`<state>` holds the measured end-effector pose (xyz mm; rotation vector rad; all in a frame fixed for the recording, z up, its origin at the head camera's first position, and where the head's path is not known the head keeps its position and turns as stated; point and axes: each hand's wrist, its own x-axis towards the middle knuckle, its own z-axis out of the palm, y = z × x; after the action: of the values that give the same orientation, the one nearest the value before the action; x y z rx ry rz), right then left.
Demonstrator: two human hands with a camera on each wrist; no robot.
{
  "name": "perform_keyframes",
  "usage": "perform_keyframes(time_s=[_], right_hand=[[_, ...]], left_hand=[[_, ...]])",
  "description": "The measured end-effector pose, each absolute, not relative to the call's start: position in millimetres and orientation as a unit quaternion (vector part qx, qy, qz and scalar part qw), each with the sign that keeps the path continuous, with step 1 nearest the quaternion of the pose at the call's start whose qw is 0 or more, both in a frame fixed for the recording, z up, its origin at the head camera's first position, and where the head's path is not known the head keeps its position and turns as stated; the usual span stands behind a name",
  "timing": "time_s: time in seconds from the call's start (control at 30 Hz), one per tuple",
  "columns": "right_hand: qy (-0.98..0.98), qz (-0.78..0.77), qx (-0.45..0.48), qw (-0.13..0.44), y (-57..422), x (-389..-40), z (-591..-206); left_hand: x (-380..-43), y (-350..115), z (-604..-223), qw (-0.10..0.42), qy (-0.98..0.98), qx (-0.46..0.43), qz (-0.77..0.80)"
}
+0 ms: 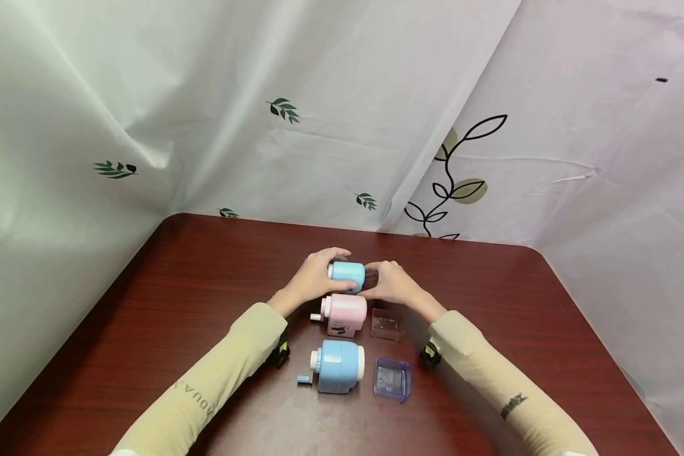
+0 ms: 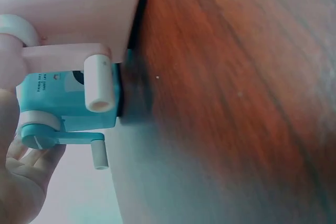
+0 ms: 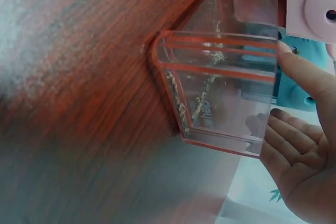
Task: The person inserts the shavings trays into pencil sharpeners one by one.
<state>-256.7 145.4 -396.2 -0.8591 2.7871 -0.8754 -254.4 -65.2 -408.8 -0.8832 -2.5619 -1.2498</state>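
A turquoise hand-crank pencil sharpener (image 1: pixel 348 272) sits at the back of the row. My left hand (image 1: pixel 312 277) grips it from the left, thumb along the near side and fingers at the far side. My right hand (image 1: pixel 393 282) is at its right end, thumb and fingers curved apart. Whether they pinch anything there cannot be made out; a clear pink drawer (image 3: pixel 215 98) partly blocks the right wrist view. Nearer stands a pink sharpener (image 1: pixel 346 311), its crank (image 2: pixel 65 55) toward the left wrist camera. The turquoise crank (image 2: pixel 79 138) hangs below it in that view.
A larger blue sharpener (image 1: pixel 339 367) stands nearest the person. To its right lies a clear bluish drawer (image 1: pixel 392 379). The pink drawer, with shavings inside, lies right of the pink sharpener. All are on a dark reddish wood table (image 1: pixel 234 266), with a white curtain (image 1: pixel 319 158) behind.
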Motion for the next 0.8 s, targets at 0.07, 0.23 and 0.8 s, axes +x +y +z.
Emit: perform_keyframes(time_s=[0.07, 0.23, 0.8], right_hand=[[0.915, -0.290, -0.278, 0.049, 146.6, -255.7, -395.4], [0.915, -0.293, -0.273, 0.044, 148.6, -253.0, -394.9], [0.923, -0.296, -0.247, -0.011, 156.7, -239.4, -388.7]], left_hand=[[-253.0, -65.8, -407.5, 0.077, -0.854, -0.292, -0.423], [-248.2, -67.0, -405.3, 0.078, -0.852, -0.287, -0.432], [-233.8, -72.6, -394.4, 0.110, -0.845, -0.291, -0.434]])
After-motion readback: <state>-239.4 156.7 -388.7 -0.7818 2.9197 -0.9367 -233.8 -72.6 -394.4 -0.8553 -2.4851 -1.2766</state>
